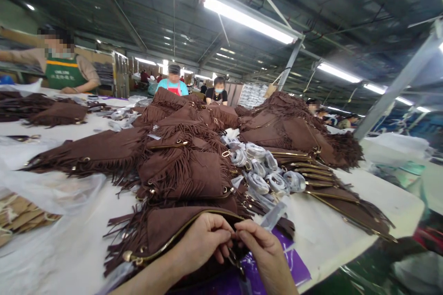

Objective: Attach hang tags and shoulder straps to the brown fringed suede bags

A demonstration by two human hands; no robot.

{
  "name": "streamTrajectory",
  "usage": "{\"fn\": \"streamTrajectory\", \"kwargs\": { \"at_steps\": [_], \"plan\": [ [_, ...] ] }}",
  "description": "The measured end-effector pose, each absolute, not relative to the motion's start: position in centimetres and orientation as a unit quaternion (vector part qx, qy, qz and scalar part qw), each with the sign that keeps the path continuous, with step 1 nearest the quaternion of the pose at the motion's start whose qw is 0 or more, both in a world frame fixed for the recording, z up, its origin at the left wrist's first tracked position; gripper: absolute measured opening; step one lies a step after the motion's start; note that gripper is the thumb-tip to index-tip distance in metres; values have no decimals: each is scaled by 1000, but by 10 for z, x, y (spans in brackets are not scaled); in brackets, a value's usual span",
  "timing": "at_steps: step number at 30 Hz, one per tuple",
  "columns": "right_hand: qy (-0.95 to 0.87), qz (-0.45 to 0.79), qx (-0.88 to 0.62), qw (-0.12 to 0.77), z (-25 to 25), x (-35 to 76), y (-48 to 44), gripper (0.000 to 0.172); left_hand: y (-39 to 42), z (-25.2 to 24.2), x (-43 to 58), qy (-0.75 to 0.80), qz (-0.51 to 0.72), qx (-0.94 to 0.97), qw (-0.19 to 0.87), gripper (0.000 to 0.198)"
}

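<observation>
A brown suede fringed bag (162,228) with a gold zipper lies right in front of me on the white table (380,198). My left hand (202,239) and my right hand (261,246) meet at the bag's right end. Both are closed in a pinch around the zipper end, where a small dark metal piece (235,258) hangs below my fingers. What exactly each fingertip grips is hidden. The bag rests partly on a purple sheet (294,267).
Piles of the same brown fringed bags (183,166) cover the table, with several wrapped white bundles (263,170) between them. Clear plastic bags (41,189) lie at the left. Other workers stand across the table, one in a green apron (64,71).
</observation>
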State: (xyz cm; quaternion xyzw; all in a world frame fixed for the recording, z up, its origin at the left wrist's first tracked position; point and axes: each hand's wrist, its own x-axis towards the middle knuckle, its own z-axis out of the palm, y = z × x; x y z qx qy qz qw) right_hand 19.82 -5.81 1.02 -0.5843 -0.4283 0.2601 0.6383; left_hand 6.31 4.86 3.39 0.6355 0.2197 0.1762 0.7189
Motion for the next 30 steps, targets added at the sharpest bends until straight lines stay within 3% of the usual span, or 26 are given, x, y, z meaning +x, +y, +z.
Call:
{"fn": "streamTrajectory", "kwargs": {
  "at_steps": [7,14,21,30],
  "plan": [
    [-377,293,-574,665,10,194,-58,33,48,29,64,228,167,653,703,18],
    [-420,287,-580,636,6,194,-61,31,46,34,59,230,155,714,642,10],
    [-423,286,-594,621,2,196,-61,30,44,45,54,222,173,789,546,12],
    [-455,268,-609,592,-5,199,-65,24,44,46,54,229,172,807,515,13]
  ]
}}
